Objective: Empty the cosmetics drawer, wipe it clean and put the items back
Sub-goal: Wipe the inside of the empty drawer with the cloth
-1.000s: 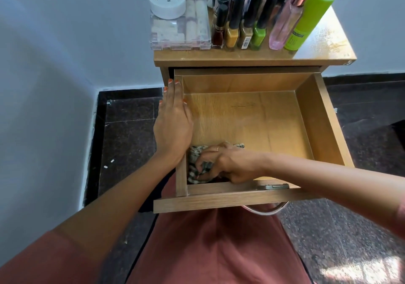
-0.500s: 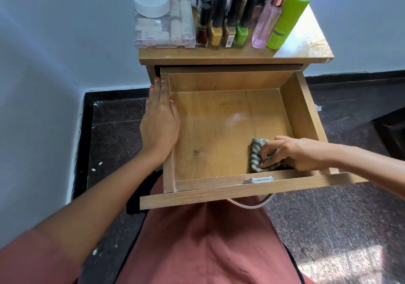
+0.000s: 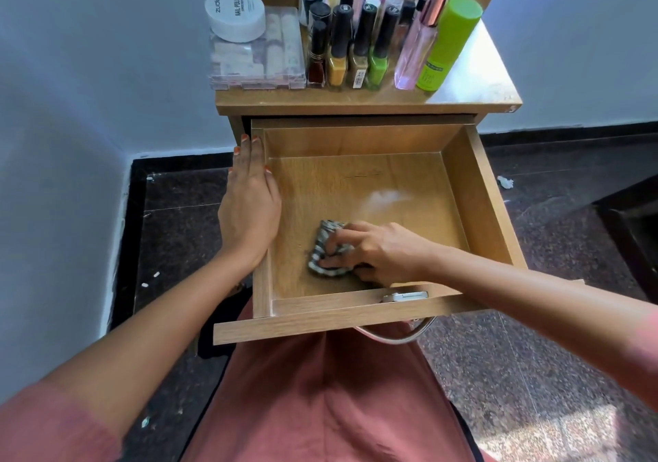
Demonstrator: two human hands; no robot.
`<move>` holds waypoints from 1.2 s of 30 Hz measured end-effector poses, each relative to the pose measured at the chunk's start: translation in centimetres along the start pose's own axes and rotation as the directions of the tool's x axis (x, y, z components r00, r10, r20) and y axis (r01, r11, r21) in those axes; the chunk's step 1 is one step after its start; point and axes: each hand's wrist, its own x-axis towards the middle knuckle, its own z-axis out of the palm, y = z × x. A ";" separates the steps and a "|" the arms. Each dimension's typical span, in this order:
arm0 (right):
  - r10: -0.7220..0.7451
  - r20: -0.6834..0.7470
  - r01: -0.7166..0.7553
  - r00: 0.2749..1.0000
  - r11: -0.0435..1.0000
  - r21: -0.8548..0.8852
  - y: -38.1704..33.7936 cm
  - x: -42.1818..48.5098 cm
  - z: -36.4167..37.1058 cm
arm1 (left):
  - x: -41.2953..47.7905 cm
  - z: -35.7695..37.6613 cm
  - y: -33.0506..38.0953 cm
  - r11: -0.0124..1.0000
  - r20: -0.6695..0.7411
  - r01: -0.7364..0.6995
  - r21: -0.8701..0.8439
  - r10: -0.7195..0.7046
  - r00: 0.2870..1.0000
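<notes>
The wooden drawer (image 3: 479,194) is pulled out over my lap and holds nothing but a checked grey cloth (image 3: 325,248). My right hand (image 3: 377,251) grips the bunched cloth and presses it on the drawer floor near the front, left of middle. My left hand (image 3: 251,205) lies flat with straight fingers along the drawer's left wall. On the cabinet top (image 3: 473,84) stand several nail polish bottles (image 3: 356,48), a pink perfume bottle (image 3: 418,41), a green spray can (image 3: 447,45), a clear plastic box (image 3: 256,52) and a white round jar (image 3: 235,14).
A pale dusty smear (image 3: 386,200) marks the drawer floor right of centre. A metal lock plate (image 3: 406,296) sits on the front wall, with a curved handle (image 3: 391,337) below. Dark stone floor (image 3: 178,233) lies both sides; white walls meet at the left.
My right hand slid the cloth from the front left corner to the front right, and now it is back left of middle. My left hand stayed on the left wall.
</notes>
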 end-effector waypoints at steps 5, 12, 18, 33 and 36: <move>0.082 -0.110 -0.087 0.991 0.995 -0.041 0.9 1.4 -0.5 | 0.0 -0.3 0.0 1.000 -0.001 -0.014 0.003 0.014 1.000; 0.476 -0.187 -0.469 0.860 0.879 0.081 6.1 -0.7 -0.7 | -0.1 -0.3 -0.1 1.000 0.003 -0.030 -0.007 0.030 1.000; 0.801 -0.177 -0.771 0.571 0.598 0.218 4.3 0.0 -0.7 | -0.1 -0.2 0.0 1.000 0.002 -0.017 -0.012 0.017 1.000; 0.440 -0.354 -0.470 0.825 0.882 0.000 -1.2 9.0 -1.2 | 0.0 -0.3 0.0 1.000 -0.001 0.006 0.017 -0.006 1.000; 0.470 -0.340 -0.494 0.815 0.869 0.018 0.2 7.5 -0.8 | -0.1 -0.4 0.0 1.000 0.006 -0.001 0.011 0.001 1.000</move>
